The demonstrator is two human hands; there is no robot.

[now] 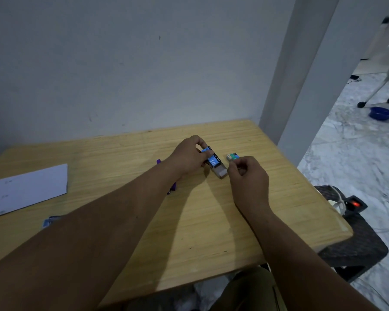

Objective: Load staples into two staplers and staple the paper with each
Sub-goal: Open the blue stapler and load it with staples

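Plain home room, wooden table (211, 221) against bare wall (121, 63), marble floor (357, 153), wicker chair (357, 248)

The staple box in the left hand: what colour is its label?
Blue on black, white "10", on the staple box; head view.

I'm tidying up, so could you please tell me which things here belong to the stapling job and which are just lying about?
Job: blue staple box in left hand; green staple box; purple stapler; paper.
Lying about: blue bowl on floor; power strip.
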